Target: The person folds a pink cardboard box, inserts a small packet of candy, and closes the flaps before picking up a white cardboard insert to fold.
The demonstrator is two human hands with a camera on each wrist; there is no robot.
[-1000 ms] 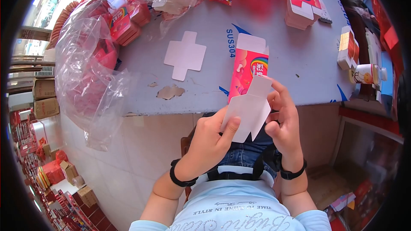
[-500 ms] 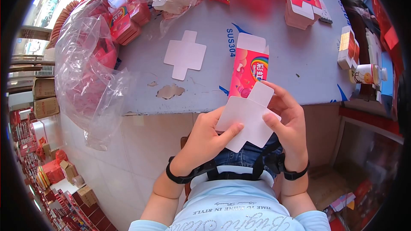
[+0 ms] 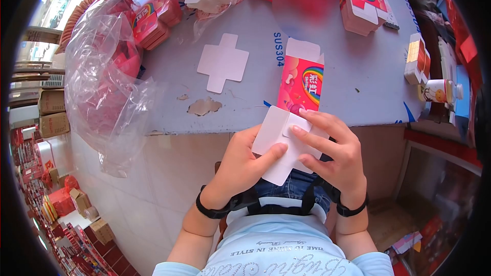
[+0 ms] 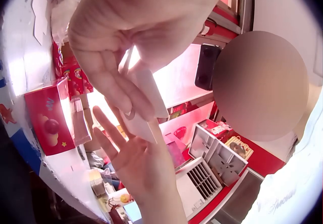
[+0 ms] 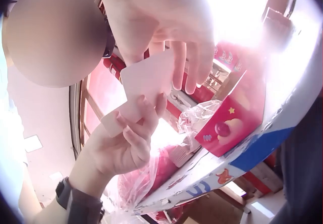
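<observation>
A white cross-shaped card (image 3: 270,128) is held over the lap at the table's front edge, with one of its flaps folded inward. My left hand (image 3: 238,161) pinches it, thumb on top and fingers underneath. My right hand (image 3: 340,156) lies over the card's right side, its extended fingertips at the folded flap. Just beyond, a red Skittles box (image 3: 302,84) with a raised white flap lies on the table; its printed side shows in the left wrist view as a red panel (image 4: 49,118). Another white cross-shaped card (image 3: 223,64) lies flat to the left.
Stacked red boxes (image 3: 360,13) stand at the back right, and more red packs (image 3: 151,28) at the back left. A crumpled clear plastic bag (image 3: 105,82) hangs over the left edge. A small jar (image 3: 437,91) stands at the right edge.
The card's upper flap, sticking out half a second ago, is now folded inward. My right fingers have moved left across the card, and my left hand keeps its grip.
</observation>
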